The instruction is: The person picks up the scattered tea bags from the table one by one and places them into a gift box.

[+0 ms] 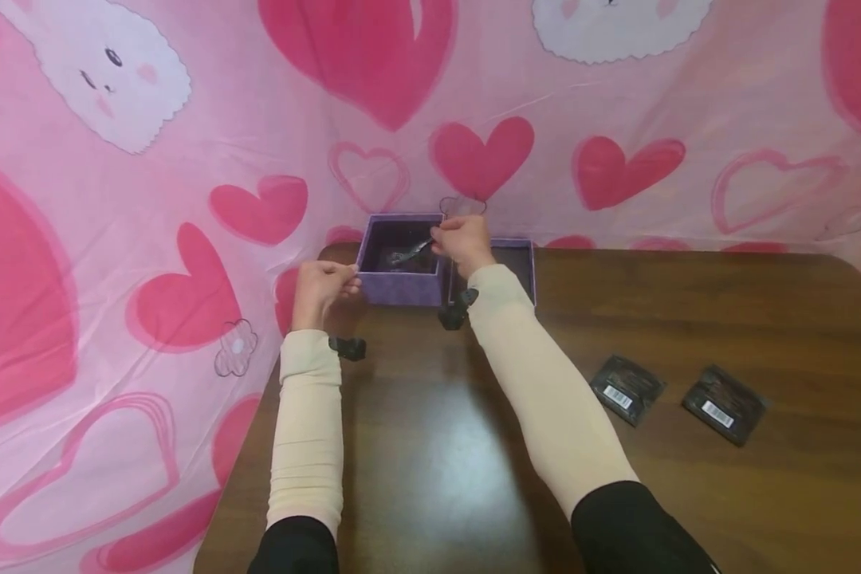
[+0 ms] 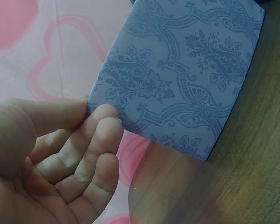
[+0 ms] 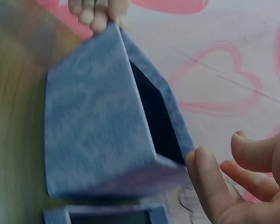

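Left grip (image 1: 323,289) pinches the purple box (image 1: 403,288); right grip (image 1: 468,241), loosely parted, partly hides the lid (image 1: 520,265); two packets (image 1: 627,389) lie rightward.

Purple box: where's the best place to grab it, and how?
Probably pinch the purple box by its rim at the near left corner, from the left, where the left hand holds it: the open top exposes that edge, while the lid sits right.

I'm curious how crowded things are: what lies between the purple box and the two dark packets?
The head view shows the right sleeve stretched between box and packets, partly covering a shallow tray beside the box.
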`<state>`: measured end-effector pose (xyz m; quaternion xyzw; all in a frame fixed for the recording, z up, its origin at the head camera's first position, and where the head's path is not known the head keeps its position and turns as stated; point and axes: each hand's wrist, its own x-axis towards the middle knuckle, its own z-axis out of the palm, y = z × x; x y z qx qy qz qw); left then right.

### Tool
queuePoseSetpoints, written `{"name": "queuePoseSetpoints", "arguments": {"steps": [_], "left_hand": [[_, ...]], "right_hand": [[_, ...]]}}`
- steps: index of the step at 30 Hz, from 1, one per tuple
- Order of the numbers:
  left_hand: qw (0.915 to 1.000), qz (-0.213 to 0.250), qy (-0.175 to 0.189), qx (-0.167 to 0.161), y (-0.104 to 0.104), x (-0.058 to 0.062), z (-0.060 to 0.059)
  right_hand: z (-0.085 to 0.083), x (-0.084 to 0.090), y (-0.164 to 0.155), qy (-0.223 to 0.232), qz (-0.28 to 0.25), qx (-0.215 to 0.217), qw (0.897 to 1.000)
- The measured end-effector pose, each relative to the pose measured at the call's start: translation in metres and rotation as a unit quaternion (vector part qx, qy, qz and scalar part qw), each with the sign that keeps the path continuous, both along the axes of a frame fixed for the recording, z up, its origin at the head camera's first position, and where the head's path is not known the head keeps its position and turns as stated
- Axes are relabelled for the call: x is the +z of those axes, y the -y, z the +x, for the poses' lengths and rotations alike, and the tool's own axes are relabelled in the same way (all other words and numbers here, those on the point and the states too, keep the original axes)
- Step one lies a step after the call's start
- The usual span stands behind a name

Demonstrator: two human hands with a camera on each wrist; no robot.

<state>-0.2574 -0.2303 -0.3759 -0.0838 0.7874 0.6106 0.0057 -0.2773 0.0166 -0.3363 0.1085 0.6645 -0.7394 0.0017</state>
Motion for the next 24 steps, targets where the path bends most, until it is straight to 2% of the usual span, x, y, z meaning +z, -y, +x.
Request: {"name": "queuePoseSetpoints", "arguments": {"steps": [3,13,20,24], "left_hand": [[1.0,0.001,0.001,-0.003,0.0,0.002,-0.001],[0.9999,-0.008,0.005,-0.007,0.006,0.004,-0.005],[0.9998,-0.001,0.008,-0.016,0.007,0.003,-0.01],[0.9999,0.004,0.013,-0.006,0.016,0.003,-0.006]], "right_hand": [[0.004,-0.001,-0.017,-0.005,0.009,0.018,1.0],[0.025,-0.002,-0.071,-0.03,0.056,0.01,0.998],[0.047,-0.011,-0.098,-0.038,0.084,-0.028,0.995],[0.059,-0.018,-0.112,-0.056,0.111,-0.033,0.992]]}}
